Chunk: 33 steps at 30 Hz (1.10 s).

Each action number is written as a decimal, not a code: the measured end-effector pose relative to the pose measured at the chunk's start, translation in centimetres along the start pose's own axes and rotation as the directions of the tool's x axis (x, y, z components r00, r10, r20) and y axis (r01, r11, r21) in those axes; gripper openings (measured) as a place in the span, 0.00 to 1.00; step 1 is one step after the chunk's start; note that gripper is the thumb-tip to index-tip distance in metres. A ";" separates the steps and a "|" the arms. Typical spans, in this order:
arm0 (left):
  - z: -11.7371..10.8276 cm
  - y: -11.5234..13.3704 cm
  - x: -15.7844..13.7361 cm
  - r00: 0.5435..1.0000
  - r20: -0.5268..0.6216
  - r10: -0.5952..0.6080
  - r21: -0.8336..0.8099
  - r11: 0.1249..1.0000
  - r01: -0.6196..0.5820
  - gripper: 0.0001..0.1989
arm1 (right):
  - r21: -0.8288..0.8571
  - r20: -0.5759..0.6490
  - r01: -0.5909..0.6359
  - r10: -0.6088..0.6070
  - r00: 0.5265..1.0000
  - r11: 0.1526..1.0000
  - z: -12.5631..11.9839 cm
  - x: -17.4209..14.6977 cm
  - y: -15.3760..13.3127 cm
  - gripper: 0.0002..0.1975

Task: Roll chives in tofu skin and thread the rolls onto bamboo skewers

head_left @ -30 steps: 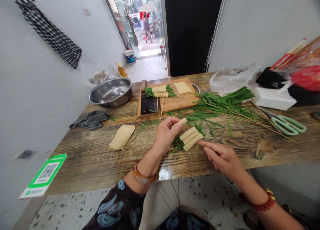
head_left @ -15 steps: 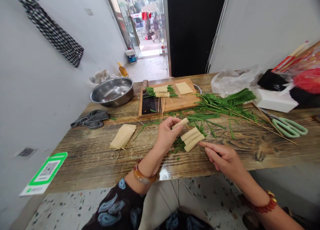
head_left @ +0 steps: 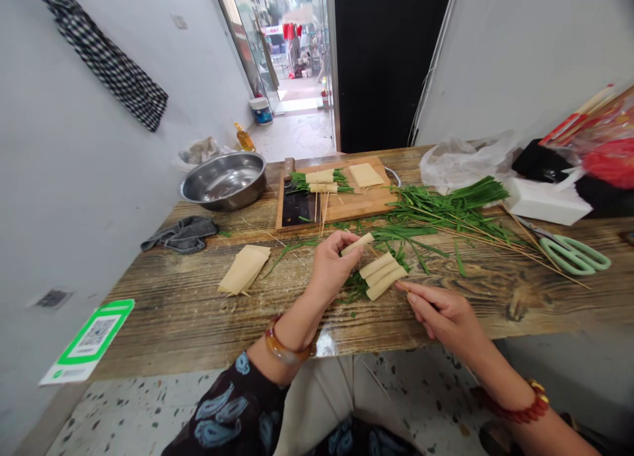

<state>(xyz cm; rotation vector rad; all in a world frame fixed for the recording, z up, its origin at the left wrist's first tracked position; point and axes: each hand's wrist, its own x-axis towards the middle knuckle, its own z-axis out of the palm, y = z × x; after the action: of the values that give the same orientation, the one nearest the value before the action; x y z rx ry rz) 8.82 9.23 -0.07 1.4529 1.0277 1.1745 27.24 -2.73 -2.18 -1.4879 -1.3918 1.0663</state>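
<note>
My left hand (head_left: 331,263) pinches a rolled tofu sheet (head_left: 358,245) between thumb and fingers, above the table. Just to its right, several pale tofu-sheet rolls (head_left: 382,276) sit side by side, with green chives poking out of their ends. My right hand (head_left: 442,313) is closed on a thin wooden skewer (head_left: 403,287) that runs into these rolls. The skewer's far tip is hard to make out. Loose chives (head_left: 406,234) lie just beyond both hands. At the left, a stack of flat tofu sheets (head_left: 244,270) rests on the table.
A cutting board (head_left: 354,208) bears finished-looking rolls (head_left: 321,177), more sheets (head_left: 366,175) and a dark-bladed cleaver (head_left: 297,205). Further right are a chive heap (head_left: 450,202), long skewers (head_left: 515,246) and green-handled scissors (head_left: 574,253). A steel basin (head_left: 222,182) and grey cloth (head_left: 181,234) stand left.
Both hands keep the same grip and position, with the rolls and skewer unmoved. The view has shifted very slightly. A person walking outside the doorway has moved right, mostly out of sight.
</note>
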 end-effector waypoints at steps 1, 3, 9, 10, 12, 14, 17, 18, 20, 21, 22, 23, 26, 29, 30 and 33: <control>0.0 0.0 0.0 1.000 -0.001 0.003 0.001 1.000 -0.003 0.06 | 0.001 -0.001 -0.004 0.004 1.000 1.000 0.0 0.0 0.0 0.23; 0.0 0.0 0.0 1.000 -0.003 0.000 -0.008 1.000 0.000 0.06 | 0.001 -0.005 -0.011 0.011 1.000 1.000 0.0 -0.1 0.1 0.23; 0.0 -0.1 -0.1 1.000 -0.007 0.003 0.005 1.000 -0.003 0.05 | -0.006 -0.006 -0.006 0.006 1.000 1.000 -0.1 -0.3 0.2 0.23; 0.0 -0.1 -0.1 1.000 -0.003 0.007 0.016 1.000 -0.007 0.05 | -0.011 -0.005 -0.004 0.004 1.000 1.000 -0.1 -0.3 0.2 0.23; 0.0 -0.1 -0.1 1.000 0.005 0.019 0.043 0.999 -0.019 0.05 | -0.019 -0.005 0.003 -0.004 1.000 1.000 0.0 -0.3 0.2 0.23; 0.0 0.0 -0.2 1.000 0.005 0.031 0.073 0.997 -0.031 0.05 | -0.025 -0.007 0.009 -0.009 1.000 1.000 0.0 -0.2 0.3 0.23; 0.1 0.3 -0.3 0.999 0.007 0.044 0.111 0.993 -0.044 0.04 | -0.022 -0.009 0.000 0.000 1.000 1.000 0.1 -0.1 0.2 0.23; 0.1 0.4 -0.4 0.999 0.006 0.048 0.122 0.991 -0.048 0.04 | -0.019 -0.010 -0.007 0.007 1.000 1.000 0.1 -0.1 0.2 0.23; 0.2 0.7 -0.5 0.998 0.000 0.066 0.156 0.986 -0.066 0.03 | -0.008 -0.011 -0.024 0.024 1.000 1.000 0.1 -0.1 0.2 0.24; 0.2 0.9 -0.6 0.996 -0.004 0.084 0.179 0.980 -0.082 0.03 | -0.001 -0.014 -0.034 0.034 0.999 0.999 0.2 0.0 0.2 0.24; 0.2 1.0 -0.6 0.994 -0.007 0.107 0.206 0.973 -0.103 0.03 | 0.005 -0.020 -0.043 0.043 0.999 0.999 0.2 0.0 0.1 0.25; 0.2 1.1 -0.6 0.991 -0.009 0.134 0.236 0.963 -0.128 0.03 | 0.010 -0.024 -0.050 0.050 0.998 0.999 0.3 0.0 0.1 0.25; 0.2 1.3 -0.8 0.977 -0.013 0.211 0.319 0.927 -0.196 0.05 | 0.027 -0.027 -0.057 0.058 0.998 0.998 0.4 0.1 0.1 0.25; 0.2 1.1 -0.9 0.957 -0.006 0.291 0.388 0.882 -0.266 0.06 | 0.035 -0.025 -0.056 0.057 0.998 0.998 0.4 0.1 0.2 0.25; 0.2 1.0 -0.9 0.948 0.005 0.318 0.410 0.864 -0.293 0.06 | 0.033 -0.026 -0.056 0.057 0.998 0.998 0.3 0.1 0.2 0.25; 0.1 0.8 -1.0 0.923 0.060 0.381 0.453 0.813 -0.365 0.06 | 0.025 -0.029 -0.059 0.060 0.998 0.998 0.3 0.0 0.2 0.24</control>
<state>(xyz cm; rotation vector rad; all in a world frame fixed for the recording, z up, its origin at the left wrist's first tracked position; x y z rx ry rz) 8.79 8.14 0.53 2.0913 1.1226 1.2863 27.00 -2.71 -2.46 -1.5299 -1.3167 1.0893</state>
